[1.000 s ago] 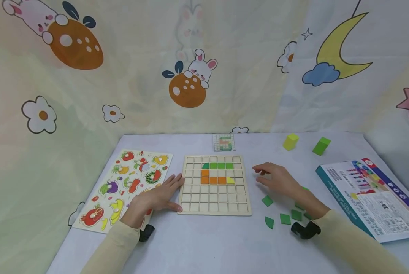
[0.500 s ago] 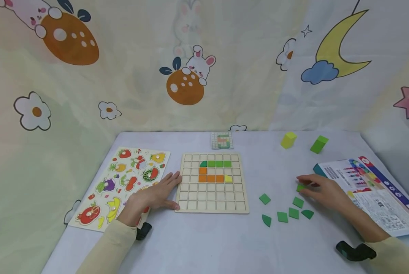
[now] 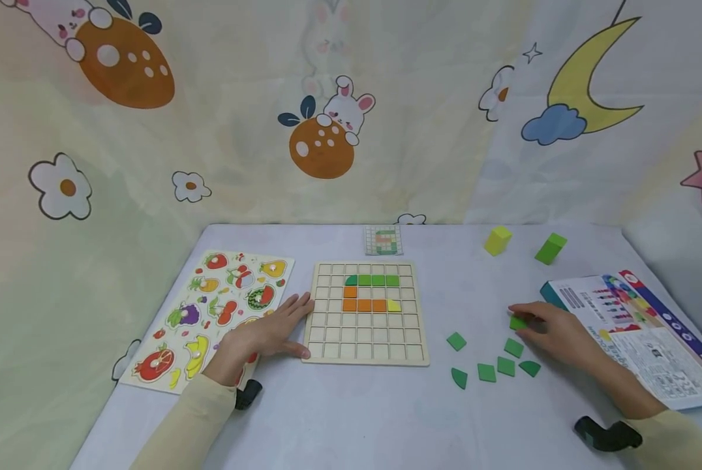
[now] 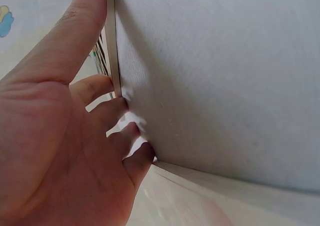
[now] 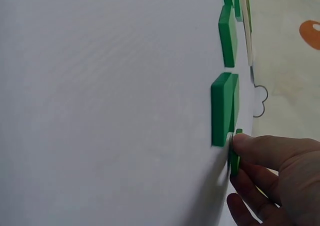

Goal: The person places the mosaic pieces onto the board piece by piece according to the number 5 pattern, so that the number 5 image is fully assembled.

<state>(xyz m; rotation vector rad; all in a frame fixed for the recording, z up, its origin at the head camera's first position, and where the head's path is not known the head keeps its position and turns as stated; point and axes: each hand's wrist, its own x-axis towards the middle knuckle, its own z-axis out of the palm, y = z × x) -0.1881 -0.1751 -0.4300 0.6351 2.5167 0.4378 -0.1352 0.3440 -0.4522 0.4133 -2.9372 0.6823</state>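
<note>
My left hand (image 3: 264, 338) lies with extended fingers and thumb along the left edge of a wooden grid board (image 3: 365, 338); the left wrist view shows its fingertips right at the board's side. On the grid sit a row of green tiles (image 3: 378, 280), several orange tiles (image 3: 364, 305) and a yellow rounded piece (image 3: 393, 305). Over on the right, my right hand (image 3: 565, 336) pinches a green square tile (image 3: 518, 323) between thumb and fingers, close to the table. Nearby lie loose green squares (image 3: 487, 373) and rounded green pieces (image 3: 459, 378).
A fruit puzzle board (image 3: 181, 339) lies left, partly under my left forearm. A small pattern card (image 3: 383, 240) is behind the grid. Yellow (image 3: 498, 241) and green (image 3: 551, 249) blocks stand at the back right. A flat box (image 3: 650, 346) lies at the right edge.
My right hand has moved right from beside the grid board to the loose green pieces, and its fingers have closed on a green square tile. The left hand stays at the board.
</note>
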